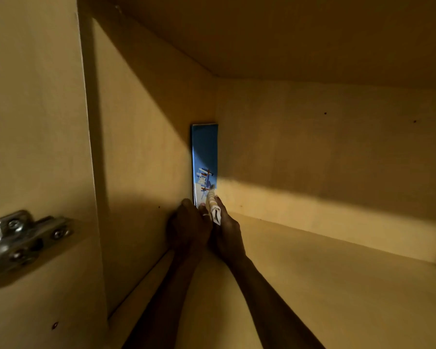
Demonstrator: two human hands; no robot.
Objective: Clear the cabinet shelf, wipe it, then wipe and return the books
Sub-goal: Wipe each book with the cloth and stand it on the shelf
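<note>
A blue book stood up tall in the far left corner of the cabinet shelf, pressed flat against the left wall and touching the back wall. Both arms reached deep inside. The left hand held the near edge of the book, with its fingers curled around it. The right hand was just beside it, and its fingers pinched a small folded cloth that lay against the book's cover. The book looked thin and light, so it would be easy to move. It looked stiff enough to stand alone, but a thin book could tip over if let go too fast. Its cover looked smooth and maybe a bit slippery. The best place to hold it seemed to be the near edge, low down, with fingers on both sides. A shiny metal hinge sat on the open door at the left
</note>
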